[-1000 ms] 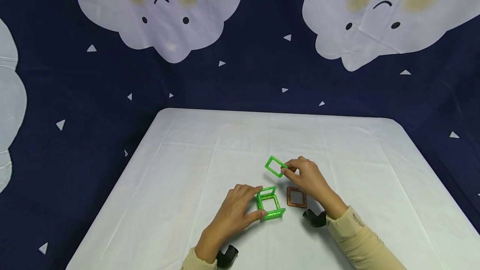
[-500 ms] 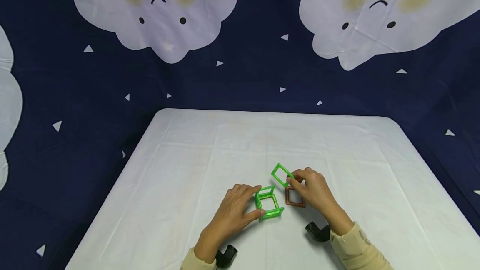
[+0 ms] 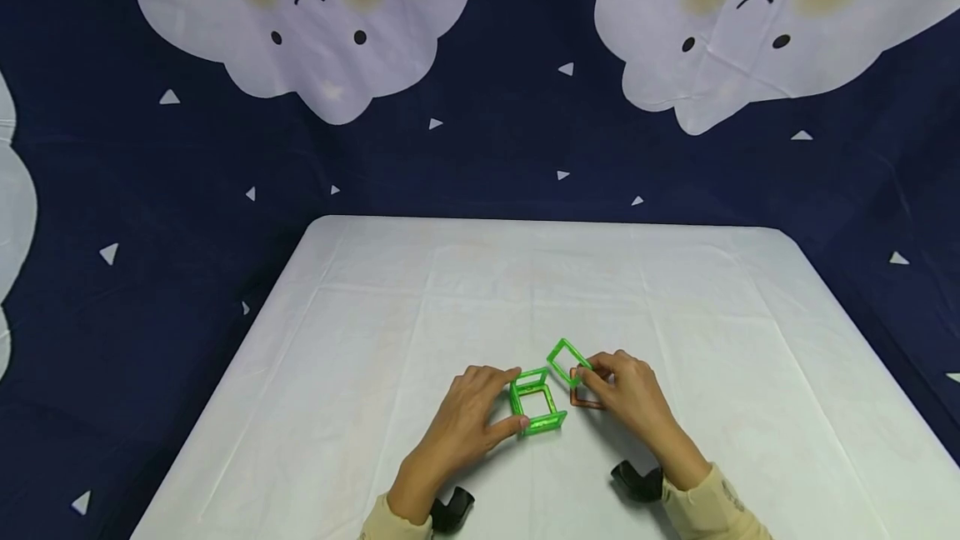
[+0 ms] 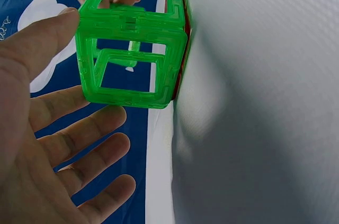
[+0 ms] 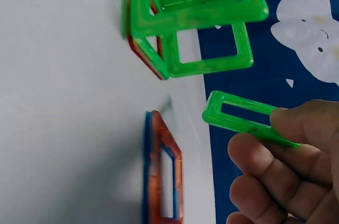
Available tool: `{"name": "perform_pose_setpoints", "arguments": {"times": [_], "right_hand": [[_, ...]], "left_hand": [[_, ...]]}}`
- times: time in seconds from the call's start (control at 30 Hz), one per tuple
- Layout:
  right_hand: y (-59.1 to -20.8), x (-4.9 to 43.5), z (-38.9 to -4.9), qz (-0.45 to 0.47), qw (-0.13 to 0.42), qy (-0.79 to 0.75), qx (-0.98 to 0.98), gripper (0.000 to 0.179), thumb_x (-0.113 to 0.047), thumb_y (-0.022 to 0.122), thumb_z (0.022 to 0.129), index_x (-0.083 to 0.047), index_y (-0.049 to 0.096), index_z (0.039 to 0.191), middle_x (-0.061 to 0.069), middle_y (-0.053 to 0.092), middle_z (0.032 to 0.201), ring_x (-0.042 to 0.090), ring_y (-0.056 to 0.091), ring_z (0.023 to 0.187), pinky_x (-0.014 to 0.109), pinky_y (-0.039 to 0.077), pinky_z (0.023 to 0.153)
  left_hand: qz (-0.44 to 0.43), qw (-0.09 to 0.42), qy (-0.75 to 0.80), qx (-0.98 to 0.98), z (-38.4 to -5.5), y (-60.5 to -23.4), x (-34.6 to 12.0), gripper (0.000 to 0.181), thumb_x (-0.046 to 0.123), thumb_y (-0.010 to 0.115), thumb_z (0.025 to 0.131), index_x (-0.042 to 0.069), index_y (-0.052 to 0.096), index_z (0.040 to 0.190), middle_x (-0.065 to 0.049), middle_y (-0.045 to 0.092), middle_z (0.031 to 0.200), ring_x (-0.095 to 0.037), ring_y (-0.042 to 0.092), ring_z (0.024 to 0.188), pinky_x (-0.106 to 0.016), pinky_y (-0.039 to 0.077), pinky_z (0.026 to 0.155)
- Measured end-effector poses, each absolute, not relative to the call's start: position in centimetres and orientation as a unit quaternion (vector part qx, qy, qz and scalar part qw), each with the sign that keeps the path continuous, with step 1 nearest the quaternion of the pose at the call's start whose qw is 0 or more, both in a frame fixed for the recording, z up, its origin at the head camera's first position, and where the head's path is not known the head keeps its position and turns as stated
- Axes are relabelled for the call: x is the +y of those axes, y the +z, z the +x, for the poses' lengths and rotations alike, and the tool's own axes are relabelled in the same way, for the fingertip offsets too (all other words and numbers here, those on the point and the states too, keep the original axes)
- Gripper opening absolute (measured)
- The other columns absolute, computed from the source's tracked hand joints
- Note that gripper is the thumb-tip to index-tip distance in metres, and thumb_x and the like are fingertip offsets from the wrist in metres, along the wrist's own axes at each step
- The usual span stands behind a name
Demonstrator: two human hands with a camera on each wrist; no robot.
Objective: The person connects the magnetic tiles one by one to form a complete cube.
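Observation:
A box of green magnetic tiles (image 3: pixel 544 423) stands on the white table, with upright walls around a base and its top uncovered. My left hand (image 3: pixel 468 415) holds it by its left side, thumb and index fingertip at two corners; the other fingers stretch free in the left wrist view. Red shows along the box's base (image 5: pixel 143 57) in the right wrist view. My right hand (image 3: pixel 630 394) pinches a single green square tile (image 5: pixel 233 122) between thumb and fingers, raised and tilted just right of the box. An orange square tile (image 3: pixel 587 404) lies under that hand, partly covered.
Blue shows along the orange tile's underside (image 5: pixel 146 166) in the right wrist view. A white cloth covers the table (image 3: pixel 420 315). Behind it hangs a dark blue curtain (image 3: pixel 487 165) with clouds and triangles. Black wrist mounts (image 3: pixel 637 482) sit under both forearms.
My right hand has brought the green tile nearer to me and slightly right, so it now overlaps the orange tile in the head view. The left hand and box stay put.

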State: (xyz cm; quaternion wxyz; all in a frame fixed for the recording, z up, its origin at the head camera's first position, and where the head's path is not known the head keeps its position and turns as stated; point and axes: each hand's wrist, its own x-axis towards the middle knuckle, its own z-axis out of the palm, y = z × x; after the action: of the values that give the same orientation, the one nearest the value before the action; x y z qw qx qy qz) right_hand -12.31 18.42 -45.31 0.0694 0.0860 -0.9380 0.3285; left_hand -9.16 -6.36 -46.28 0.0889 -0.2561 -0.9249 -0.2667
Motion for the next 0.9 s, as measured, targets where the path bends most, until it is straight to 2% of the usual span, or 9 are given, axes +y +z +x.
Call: {"name": "perform_pose_setpoints", "arguments": {"times": [0.47,0.9], "right_hand": [[-46.5,18.2,-10.5,0.041,0.066,0.337,-0.938,0.015,-0.021,0.072,0.081,-0.01,0.075,0.09,0.0,0.065,0.074,0.007,0.055,0.067,0.021,0.04,0.057],[-47.3,17.9,-9.8,0.033,0.072,0.341,-0.937,0.006,-0.019,0.073,0.08,-0.013,0.073,0.078,-0.001,0.066,0.072,0.011,0.061,0.07,0.023,0.046,0.061]], "left_hand": [[-0.258,0.095,-0.274,-0.922,-9.2,-46.3,-6.4,0.06,0.049,0.068,0.08,0.019,0.054,0.131,0.004,0.062,0.115,-0.013,0.053,0.108,-0.032,0.042,0.088],[-0.259,0.103,-0.27,-0.922,-9.2,-46.4,-6.4,0.06,0.049,0.068,0.08,0.018,0.055,0.13,0.003,0.062,0.114,-0.013,0.053,0.106,-0.033,0.043,0.087]]}}
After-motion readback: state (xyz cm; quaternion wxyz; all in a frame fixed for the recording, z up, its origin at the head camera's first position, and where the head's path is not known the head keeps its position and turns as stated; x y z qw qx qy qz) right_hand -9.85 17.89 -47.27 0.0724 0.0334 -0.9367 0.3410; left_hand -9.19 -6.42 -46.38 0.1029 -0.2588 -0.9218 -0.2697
